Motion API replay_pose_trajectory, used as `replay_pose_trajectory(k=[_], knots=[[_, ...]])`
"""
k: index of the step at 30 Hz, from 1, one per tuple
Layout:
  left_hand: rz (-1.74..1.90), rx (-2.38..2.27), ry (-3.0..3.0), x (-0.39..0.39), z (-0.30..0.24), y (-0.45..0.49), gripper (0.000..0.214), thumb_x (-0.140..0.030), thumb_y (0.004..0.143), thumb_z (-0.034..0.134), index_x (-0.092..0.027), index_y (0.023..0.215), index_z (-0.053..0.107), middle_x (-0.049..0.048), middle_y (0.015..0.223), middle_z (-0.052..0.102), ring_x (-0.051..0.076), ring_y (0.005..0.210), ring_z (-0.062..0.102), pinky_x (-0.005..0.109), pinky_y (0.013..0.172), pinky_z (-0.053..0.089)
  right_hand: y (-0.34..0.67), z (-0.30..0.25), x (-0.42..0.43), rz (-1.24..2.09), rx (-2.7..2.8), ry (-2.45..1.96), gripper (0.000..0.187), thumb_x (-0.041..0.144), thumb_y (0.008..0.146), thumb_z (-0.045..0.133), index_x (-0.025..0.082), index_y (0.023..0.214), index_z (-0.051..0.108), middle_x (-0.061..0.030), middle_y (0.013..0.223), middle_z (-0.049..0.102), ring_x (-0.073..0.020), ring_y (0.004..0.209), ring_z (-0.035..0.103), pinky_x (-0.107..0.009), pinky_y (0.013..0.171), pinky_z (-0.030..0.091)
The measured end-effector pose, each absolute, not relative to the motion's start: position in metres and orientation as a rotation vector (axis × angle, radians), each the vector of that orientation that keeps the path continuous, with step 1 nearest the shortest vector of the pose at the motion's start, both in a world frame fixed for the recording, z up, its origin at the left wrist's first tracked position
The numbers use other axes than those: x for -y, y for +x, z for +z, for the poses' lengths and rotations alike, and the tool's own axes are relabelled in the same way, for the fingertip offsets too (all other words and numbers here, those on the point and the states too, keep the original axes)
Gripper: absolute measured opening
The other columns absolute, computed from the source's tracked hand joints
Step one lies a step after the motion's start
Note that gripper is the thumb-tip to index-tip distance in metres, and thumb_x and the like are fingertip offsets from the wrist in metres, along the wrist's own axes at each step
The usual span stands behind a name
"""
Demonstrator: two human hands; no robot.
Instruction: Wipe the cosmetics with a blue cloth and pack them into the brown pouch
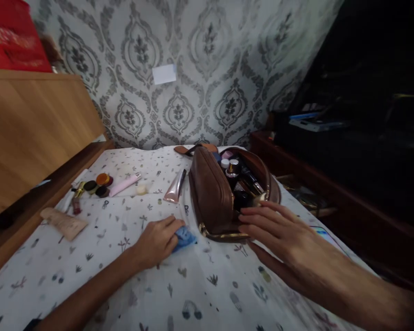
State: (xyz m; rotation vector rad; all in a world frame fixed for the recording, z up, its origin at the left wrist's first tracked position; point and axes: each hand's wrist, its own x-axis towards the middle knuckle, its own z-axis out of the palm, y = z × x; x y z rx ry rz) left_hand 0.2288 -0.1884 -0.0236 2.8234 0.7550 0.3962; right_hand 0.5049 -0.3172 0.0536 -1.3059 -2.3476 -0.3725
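Note:
My left hand [160,241] is closed around a crumpled blue cloth [184,238], close to the printed sheet. To its right stands a brown makeup bag [210,193], unzipped and gaping. Inside it are several cosmetics, among them a dark bottle with a silver cap [233,168] and slim black tubes [250,177]. My right hand [279,230] is at the bag's front right edge, fingers stretched out and nothing seen in its grasp. Whether its fingertips touch the bag I cannot tell. A pink squeeze tube [175,187] lies just left of the bag.
On the left of the patterned sheet [124,294] lie a beige tube [64,223], a pink tube [124,185], small jars [103,179] and a cream-coloured piece [141,189]. A phone [327,239] lies partly behind my right forearm. A wooden cabinet [34,133] borders the left.

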Motion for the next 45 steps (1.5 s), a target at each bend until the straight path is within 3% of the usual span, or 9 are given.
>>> replay_pose_trajectory(k=[10, 21, 27, 32, 35, 41, 45], knots=[[0.428, -1.446, 2.587, 0.146, -0.028, 0.184, 0.031, -0.015, 0.093, 0.041, -0.02, 0.116, 0.061, 0.0072, 0.109, 0.068, 0.021, 0.097, 0.066, 0.033, 0.086, 0.051, 0.442, 0.048, 0.32, -0.073, 2.32, -1.268, 0.026, 0.011, 0.097, 0.044, 0.019, 0.094, 0.069, -0.0088, 0.093, 0.073, -0.02, 0.083, 0.069, -0.033, 0.074, 0.057], [0.444, -1.803, 2.45, 0.123, -0.027, 0.157, 0.034, -0.016, 0.096, 0.04, -0.021, 0.124, 0.058, 0.0078, 0.118, 0.066, 0.022, 0.107, 0.063, 0.032, 0.086, 0.048, 0.353, 0.016, 0.256, 0.686, 2.183, -1.309, 0.019, 0.013, 0.09, 0.055, 0.017, 0.091, 0.073, -0.0058, 0.087, 0.076, -0.0192, 0.081, 0.071, -0.03, 0.077, 0.055], [0.426, -1.964, 2.412, 0.111, -0.027, 0.145, 0.031, -0.015, 0.095, 0.043, -0.021, 0.12, 0.06, 0.0077, 0.116, 0.066, 0.022, 0.107, 0.062, 0.031, 0.085, 0.047, 0.326, -0.029, 0.218, 1.044, 1.79, -1.176, 0.016, 0.022, 0.089, 0.054, 0.016, 0.09, 0.068, -0.0059, 0.081, 0.074, -0.0191, 0.079, 0.07, -0.029, 0.076, 0.054], [0.47, -2.263, 2.299, 0.101, -0.013, 0.114, 0.036, -0.014, 0.098, 0.035, -0.015, 0.127, 0.056, 0.0177, 0.127, 0.059, 0.031, 0.12, 0.053, 0.038, 0.088, 0.049, 0.336, -0.063, 0.211, 1.133, 1.637, -1.176, 0.03, 0.042, 0.084, 0.06, 0.016, 0.094, 0.07, -0.0032, 0.071, 0.07, -0.0164, 0.065, 0.061, -0.027, 0.063, 0.047], [0.493, -2.506, 2.15, 0.099, -0.008, 0.089, 0.037, -0.013, 0.098, 0.032, -0.008, 0.125, 0.057, 0.0243, 0.128, 0.056, 0.037, 0.126, 0.048, 0.043, 0.088, 0.049, 0.339, -0.065, 0.213, 1.155, 1.617, -1.153, 0.031, 0.044, 0.083, 0.061, 0.016, 0.093, 0.071, -0.0036, 0.071, 0.07, -0.0167, 0.066, 0.061, -0.027, 0.065, 0.046], [0.385, -2.63, 1.991, 0.098, -0.014, 0.066, 0.031, -0.01, 0.096, 0.039, -0.001, 0.115, 0.061, 0.0235, 0.106, 0.066, 0.035, 0.101, 0.065, 0.043, 0.085, 0.05, 0.338, -0.06, 0.216, 1.125, 1.631, -1.17, 0.025, 0.036, 0.082, 0.059, 0.016, 0.091, 0.072, -0.004, 0.071, 0.071, -0.018, 0.069, 0.063, -0.029, 0.069, 0.046], [0.358, -2.595, 2.05, 0.101, -0.012, 0.068, 0.038, -0.005, 0.095, 0.031, -0.003, 0.115, 0.063, 0.0248, 0.116, 0.064, 0.033, 0.097, 0.068, 0.043, 0.084, 0.05, 0.338, -0.063, 0.215, 1.128, 1.62, -1.179, 0.025, 0.036, 0.082, 0.059, 0.016, 0.092, 0.072, -0.0036, 0.072, 0.071, -0.0183, 0.07, 0.064, -0.029, 0.068, 0.046]])
